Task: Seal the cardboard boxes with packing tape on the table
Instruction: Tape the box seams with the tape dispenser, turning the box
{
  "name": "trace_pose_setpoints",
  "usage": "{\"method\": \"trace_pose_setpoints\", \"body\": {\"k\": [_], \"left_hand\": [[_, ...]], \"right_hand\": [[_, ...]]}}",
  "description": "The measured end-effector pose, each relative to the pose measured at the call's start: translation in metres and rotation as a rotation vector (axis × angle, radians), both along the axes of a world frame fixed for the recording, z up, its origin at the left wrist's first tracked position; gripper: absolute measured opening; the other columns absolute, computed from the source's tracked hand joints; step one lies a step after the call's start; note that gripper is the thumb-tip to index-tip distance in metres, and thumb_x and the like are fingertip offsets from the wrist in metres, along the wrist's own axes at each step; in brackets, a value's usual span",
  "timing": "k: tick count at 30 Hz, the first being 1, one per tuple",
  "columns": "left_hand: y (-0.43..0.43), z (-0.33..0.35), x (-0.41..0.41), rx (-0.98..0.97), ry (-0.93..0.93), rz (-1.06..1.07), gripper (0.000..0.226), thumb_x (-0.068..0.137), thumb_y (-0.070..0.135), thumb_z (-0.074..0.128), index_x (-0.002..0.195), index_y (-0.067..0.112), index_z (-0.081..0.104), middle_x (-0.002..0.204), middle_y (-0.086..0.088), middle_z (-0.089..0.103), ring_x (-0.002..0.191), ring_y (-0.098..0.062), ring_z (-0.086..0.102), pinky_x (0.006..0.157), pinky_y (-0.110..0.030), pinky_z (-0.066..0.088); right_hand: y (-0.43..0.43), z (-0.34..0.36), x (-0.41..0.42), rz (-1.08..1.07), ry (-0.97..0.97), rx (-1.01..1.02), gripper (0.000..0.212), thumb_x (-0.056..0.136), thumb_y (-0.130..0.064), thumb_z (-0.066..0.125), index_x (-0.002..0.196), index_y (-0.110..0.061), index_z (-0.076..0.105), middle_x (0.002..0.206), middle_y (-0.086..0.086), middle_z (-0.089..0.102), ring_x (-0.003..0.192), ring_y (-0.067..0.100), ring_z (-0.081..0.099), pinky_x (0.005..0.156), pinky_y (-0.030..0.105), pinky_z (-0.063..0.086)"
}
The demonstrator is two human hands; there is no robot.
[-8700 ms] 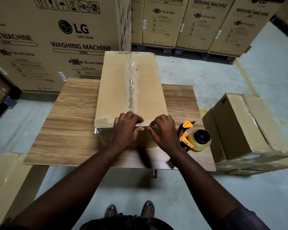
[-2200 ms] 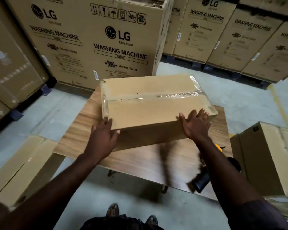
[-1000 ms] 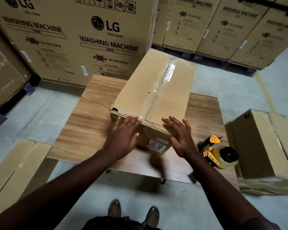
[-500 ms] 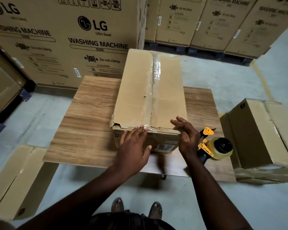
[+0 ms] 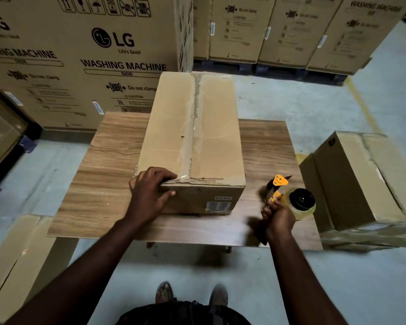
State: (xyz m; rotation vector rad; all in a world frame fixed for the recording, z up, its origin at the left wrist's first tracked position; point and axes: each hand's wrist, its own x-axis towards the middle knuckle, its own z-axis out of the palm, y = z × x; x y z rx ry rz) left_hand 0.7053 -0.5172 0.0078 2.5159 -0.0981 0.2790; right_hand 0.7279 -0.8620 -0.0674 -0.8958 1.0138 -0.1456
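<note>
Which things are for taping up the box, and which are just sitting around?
For the job:
- cardboard box, gripped by the left hand
- tape dispenser, held in the right hand
- wooden table under the box

Just lying about for now:
- LG washing machine cartons behind
- floor box, right
- flat cardboard on the floor, left

One desk [image 5: 108, 160] with one box [image 5: 192, 137] on it. One tape gun [image 5: 291, 200]. Two hands: left hand [image 5: 150, 193], right hand [image 5: 278, 215]. Two shoes [image 5: 164, 293]. One floor box [image 5: 356, 179], one flat cardboard sheet [image 5: 17, 261]. At least five big cartons [image 5: 92, 55] behind
</note>
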Motion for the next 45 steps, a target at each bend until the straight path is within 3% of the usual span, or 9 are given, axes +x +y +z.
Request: {"method": "trace_pose_setpoints", "body": {"k": [5, 12, 15, 19, 22, 26, 30, 33, 45], "left_hand": [[-0.008, 0.001, -0.003, 0.035, 0.013, 0.032, 0.053, 0.071, 0.025, 0.086, 0.115, 0.040, 0.060, 0.118, 0.020, 0.050, 0.112, -0.013, 0.050, 0.093, -0.035, 0.025], [-0.013, 0.002, -0.003, 0.081, 0.041, 0.085, 0.054, 0.070, 0.024, 0.086, 0.115, 0.039, 0.059, 0.117, 0.020, 0.045, 0.111, -0.014, 0.048, 0.093, -0.035, 0.024], [-0.015, 0.002, -0.004, 0.081, 0.050, 0.098, 0.054, 0.070, 0.024, 0.086, 0.114, 0.038, 0.059, 0.117, 0.017, 0.047, 0.110, -0.015, 0.048, 0.093, -0.035, 0.023], [-0.014, 0.009, -0.003, 0.082, 0.104, 0.090, 0.051, 0.072, 0.026, 0.085, 0.114, 0.040, 0.059, 0.117, 0.019, 0.046, 0.113, -0.016, 0.048, 0.092, -0.035, 0.024], [-0.009, 0.020, 0.000, 0.078, 0.174, 0.049, 0.045, 0.076, 0.029, 0.083, 0.112, 0.043, 0.059, 0.116, 0.019, 0.048, 0.114, -0.015, 0.050, 0.092, -0.036, 0.027], [-0.001, 0.035, 0.001, -0.066, 0.232, -0.005, 0.028, 0.075, 0.055, 0.067, 0.102, 0.050, 0.060, 0.113, 0.019, 0.060, 0.110, -0.010, 0.060, 0.099, -0.051, 0.046], [-0.010, 0.044, 0.001, -0.159, 0.223, 0.029, 0.018, 0.082, 0.042, 0.071, 0.100, 0.039, 0.067, 0.106, 0.014, 0.068, 0.101, -0.004, 0.064, 0.095, -0.038, 0.051], [-0.023, 0.052, -0.001, -0.299, 0.268, 0.091, 0.013, 0.090, 0.020, 0.073, 0.098, 0.029, 0.071, 0.095, 0.008, 0.072, 0.086, 0.003, 0.064, 0.077, -0.006, 0.044], [-0.072, 0.097, 0.018, -1.431, 0.680, 0.053, 0.030, 0.103, 0.038, 0.047, 0.110, 0.016, 0.067, 0.094, -0.002, 0.072, 0.075, -0.010, 0.064, 0.069, -0.023, 0.049]], "right_hand": [[-0.019, -0.023, -0.017, 0.051, 0.256, -0.175, 0.010, 0.077, -0.014, 0.074, 0.073, -0.013, 0.064, 0.073, 0.005, 0.064, 0.057, 0.019, 0.058, 0.058, 0.031, 0.049], [-0.041, -0.051, 0.000, 0.155, 0.391, -0.144, 0.049, 0.053, -0.033, 0.091, 0.091, -0.012, 0.069, 0.091, 0.009, 0.074, 0.073, 0.026, 0.069, 0.057, 0.036, 0.055], [-0.033, -0.042, -0.006, 0.217, 0.387, 0.004, 0.018, 0.076, -0.009, 0.081, 0.087, -0.007, 0.068, 0.068, 0.011, 0.072, 0.060, 0.023, 0.067, 0.052, 0.035, 0.055], [-0.039, -0.047, -0.008, 0.342, 0.283, 0.137, 0.007, 0.086, -0.012, 0.071, 0.089, -0.008, 0.066, 0.064, 0.009, 0.068, 0.051, 0.021, 0.062, 0.058, 0.031, 0.053], [-0.044, -0.047, -0.009, 0.374, 0.226, 0.243, 0.021, 0.094, -0.024, 0.063, 0.075, -0.015, 0.059, 0.059, 0.003, 0.060, 0.050, 0.019, 0.059, 0.062, 0.033, 0.048], [-0.039, -0.021, 0.008, 0.342, 0.132, 0.303, 0.035, 0.100, -0.023, 0.056, 0.068, -0.018, 0.043, 0.042, -0.003, 0.041, 0.035, 0.011, 0.043, 0.040, 0.018, 0.038], [-0.023, 0.012, 0.031, 0.221, 0.064, 0.322, 0.041, 0.102, -0.024, 0.050, 0.064, -0.020, 0.035, 0.037, -0.005, 0.033, 0.028, 0.011, 0.033, 0.036, 0.011, 0.030], [-0.010, 0.033, 0.039, 0.238, -0.031, 0.276, 0.038, 0.100, -0.024, 0.054, 0.065, -0.020, 0.040, 0.040, -0.005, 0.036, 0.031, 0.009, 0.036, 0.036, 0.014, 0.030], [0.035, 0.131, 0.042, 0.660, -0.606, -0.669, 0.028, 0.089, 0.003, 0.071, 0.067, -0.011, 0.062, 0.049, 0.004, 0.055, 0.041, 0.020, 0.049, 0.048, 0.030, 0.040]]}}
